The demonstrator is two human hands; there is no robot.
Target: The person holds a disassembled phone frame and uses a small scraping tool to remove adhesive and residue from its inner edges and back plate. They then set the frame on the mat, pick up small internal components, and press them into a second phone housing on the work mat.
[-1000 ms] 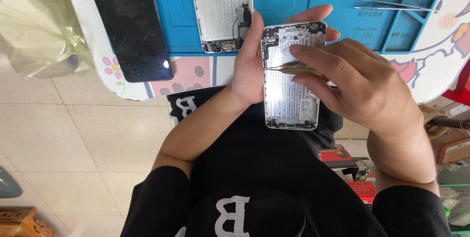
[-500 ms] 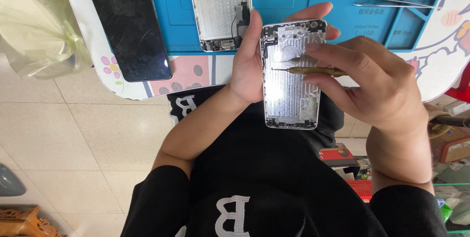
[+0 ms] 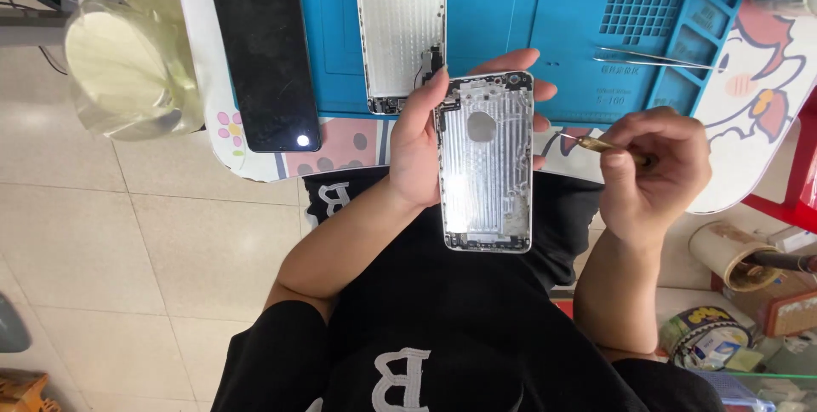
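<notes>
Screen panel (image 3: 265,59) and spare housing (image 3: 400,29) lie parked flat on the counter's blue mat (image 3: 494,37), left hand (image 3: 421,135) grips the gutted phone shell (image 3: 485,174) inside-up over lap for access, right hand (image 3: 651,169) pinches brass-tipped tool (image 3: 596,143) just beside it.

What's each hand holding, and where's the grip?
Left hand grips the silver phone housing by its long edges. Right hand pinches a small brass-coloured tool near its rear end.

The person wears a black short-sleeved shirt (image 3: 459,335) with a large white letter printed on the chest. Both forearms are bare, without watch, rings or gloves.
</notes>
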